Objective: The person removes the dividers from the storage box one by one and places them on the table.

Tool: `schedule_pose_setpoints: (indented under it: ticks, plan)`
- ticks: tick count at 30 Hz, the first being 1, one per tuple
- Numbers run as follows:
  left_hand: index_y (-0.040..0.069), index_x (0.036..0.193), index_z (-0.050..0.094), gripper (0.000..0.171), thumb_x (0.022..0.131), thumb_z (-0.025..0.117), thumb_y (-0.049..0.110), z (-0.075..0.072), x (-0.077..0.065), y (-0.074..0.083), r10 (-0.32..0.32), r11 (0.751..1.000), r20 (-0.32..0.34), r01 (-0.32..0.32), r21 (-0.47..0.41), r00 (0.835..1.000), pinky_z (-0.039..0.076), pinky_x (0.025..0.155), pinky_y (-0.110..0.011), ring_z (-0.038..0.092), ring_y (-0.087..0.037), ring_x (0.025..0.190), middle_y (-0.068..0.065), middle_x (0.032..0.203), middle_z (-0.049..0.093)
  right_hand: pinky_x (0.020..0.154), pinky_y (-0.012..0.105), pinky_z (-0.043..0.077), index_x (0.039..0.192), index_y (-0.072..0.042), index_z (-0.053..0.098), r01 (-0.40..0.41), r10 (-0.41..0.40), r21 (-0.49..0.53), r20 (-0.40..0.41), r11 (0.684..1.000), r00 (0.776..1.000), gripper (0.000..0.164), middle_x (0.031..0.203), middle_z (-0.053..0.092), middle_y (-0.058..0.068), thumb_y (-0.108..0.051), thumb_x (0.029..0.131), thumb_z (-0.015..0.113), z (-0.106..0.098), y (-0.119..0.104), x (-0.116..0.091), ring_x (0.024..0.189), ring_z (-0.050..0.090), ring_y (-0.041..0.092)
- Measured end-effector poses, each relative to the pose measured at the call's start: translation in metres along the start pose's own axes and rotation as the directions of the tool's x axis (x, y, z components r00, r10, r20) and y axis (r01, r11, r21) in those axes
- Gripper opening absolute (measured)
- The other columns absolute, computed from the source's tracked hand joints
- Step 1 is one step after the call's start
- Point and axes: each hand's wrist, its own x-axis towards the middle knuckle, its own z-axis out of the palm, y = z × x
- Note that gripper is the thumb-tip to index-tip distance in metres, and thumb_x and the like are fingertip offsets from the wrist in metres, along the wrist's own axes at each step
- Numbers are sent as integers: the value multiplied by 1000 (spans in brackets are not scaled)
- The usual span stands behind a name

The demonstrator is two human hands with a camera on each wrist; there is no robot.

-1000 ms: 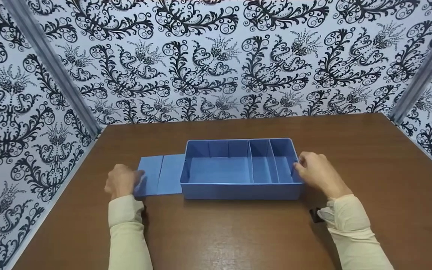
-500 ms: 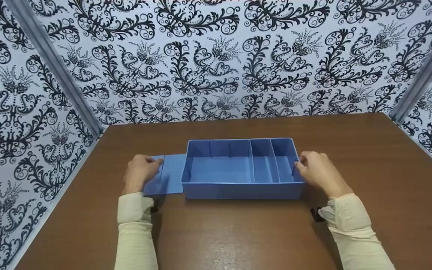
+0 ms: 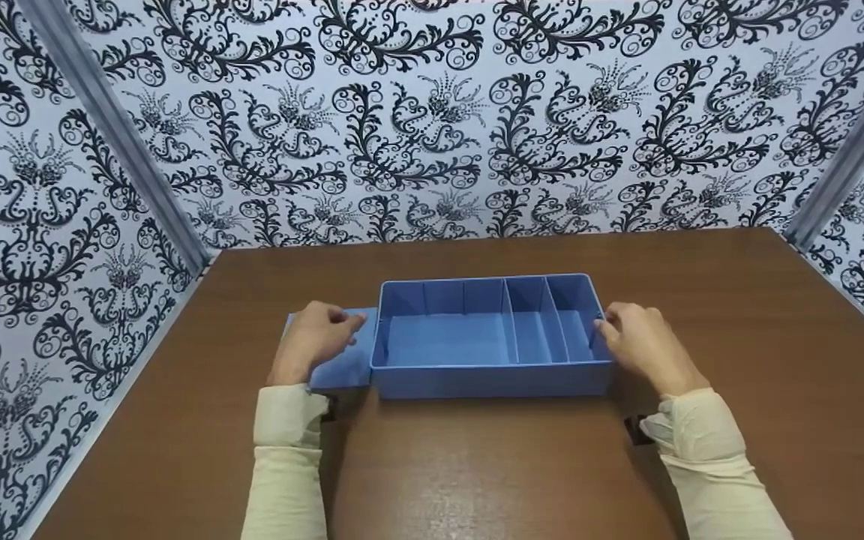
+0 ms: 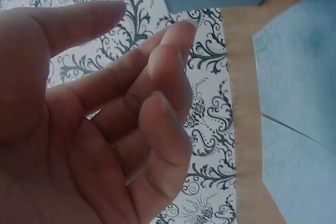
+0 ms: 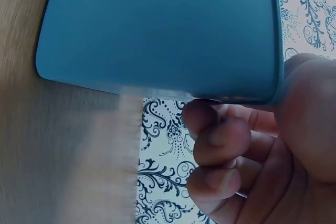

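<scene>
A blue plastic box with two upright dividers and one wide compartment sits at the middle of the table. My right hand pinches its right rim; in the right wrist view the thumb and fingers meet at the corner of the box wall. Flat blue panels lie against the box's left side. Above them hovers my left hand, partly covering them. The left wrist view shows that hand with loosely bent fingers, thumb apart, and nothing held. A dark seam crosses the panels there.
The brown wooden table reaches back to a white wall with black floral scrolls. A similar patterned wall closes the left side. Small black items show at the right sleeve's cuff.
My left hand has moved right across the blue panels, from their left edge towards the box. My right hand stays on the box's right rim.
</scene>
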Motion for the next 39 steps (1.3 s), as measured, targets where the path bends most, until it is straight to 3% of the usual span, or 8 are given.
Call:
schedule_pose_setpoints:
  ticks: [5, 13, 24, 29, 39]
  plan:
    - [4, 104, 75, 37, 97, 61, 37, 5, -2, 8, 39, 999, 42, -40, 27, 998, 43, 66, -32, 59, -20, 79, -8, 87, 71, 71, 54, 45, 91, 3, 66, 2, -2, -1, -27, 1000, 1000, 19, 84, 67, 21, -14, 96, 59, 1, 2, 0, 76, 59, 35]
    - [4, 91, 76, 35, 96, 63, 35, 14, -6, 16, 76, 995, 87, -80, 51, 993, 38, 59, -31, 51, -18, 68, -5, 76, 67, 78, 59, 46, 98, 6, 69, 2, -3, -11, -69, 1000, 998, 22, 94, 69, 26, -15, 96, 60, 4, 3, 2, 88, 64, 46]
    - [5, 75, 71, 38, 95, 64, 35, 23, -6, 20, 85, 990, 69, -92, 104, 994, 31, 51, -29, 42, -15, 57, 1, 60, 46, 80, 59, 46, 102, 7, 68, -21, 21, 1, -57, 1000, 998, 26, 99, 68, 28, -17, 97, 60, 4, 4, 2, 92, 63, 46]
    - [3, 86, 75, 35, 96, 63, 34, 26, -7, 21, 75, 988, 68, -83, 130, 995, 33, 53, -29, 45, -15, 61, 0, 63, 47, 81, 59, 46, 103, 8, 68, -25, 26, 3, -44, 1000, 999, 27, 100, 68, 29, -16, 98, 58, 4, 4, 1, 93, 63, 47]
    - [4, 75, 71, 38, 98, 60, 33, 27, -9, 23, 37, 989, 75, -47, 139, 997, 27, 48, -28, 39, -13, 54, 2, 57, 39, 78, 57, 47, 103, 7, 69, -29, 29, -6, -36, 1000, 999, 30, 97, 70, 25, -21, 98, 59, 1, 5, 2, 87, 64, 41]
